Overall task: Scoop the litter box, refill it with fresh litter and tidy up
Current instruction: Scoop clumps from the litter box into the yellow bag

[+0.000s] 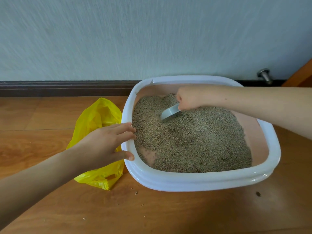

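The box [200,180] sits at frame center-right. The right hand [190,98] grips the scoop [169,112], its blade dug into the litter [194,139]; the left hand [108,142], fingers spread, steadies the rim. Best to lift slowly, then tip into the bag [96,119] at left.

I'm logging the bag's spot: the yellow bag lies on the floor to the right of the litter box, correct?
Not quite. The head view shows the yellow bag on the floor to the left of the litter box, partly behind the left hand.
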